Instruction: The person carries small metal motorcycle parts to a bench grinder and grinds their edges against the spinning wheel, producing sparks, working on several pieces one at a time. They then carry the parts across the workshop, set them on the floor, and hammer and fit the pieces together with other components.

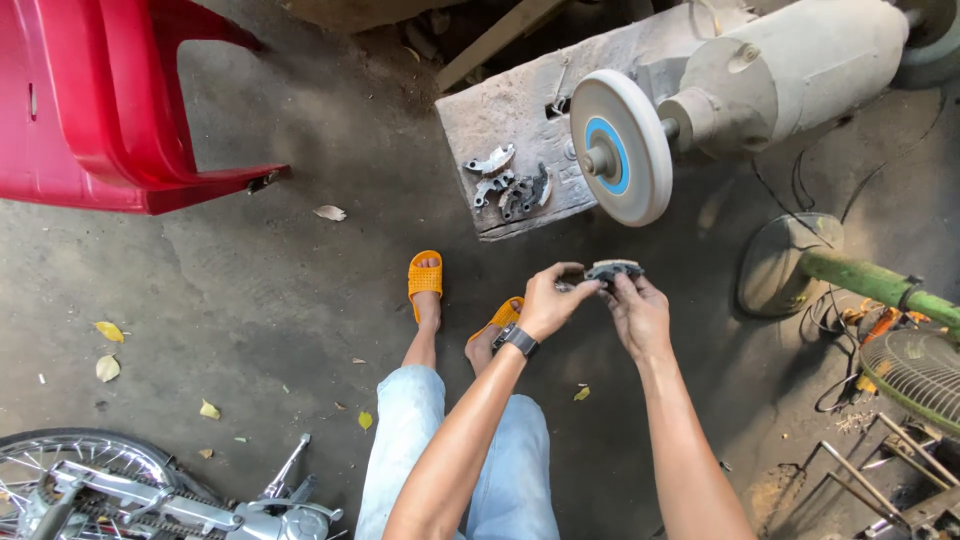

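Observation:
Both my hands hold a small dark curved metal part (612, 269) in front of me, just below a bench grinder. My left hand (551, 299), with a black watch on its wrist, pinches the part's left end. My right hand (636, 313) grips its right end from below. The grinder's white wheel with a blue centre (620, 146) sits just above the part, mounted on a grey motor (790, 75). Several similar curved metal parts (508, 182) lie on the grey block (495, 100) beside the wheel.
A red plastic chair (110, 100) stands at the upper left. A bicycle wheel and metal parts (120, 490) lie at the lower left. A green-stemmed fan (900, 340) and wires sit at the right. My feet wear orange sandals (425, 275) on the concrete floor.

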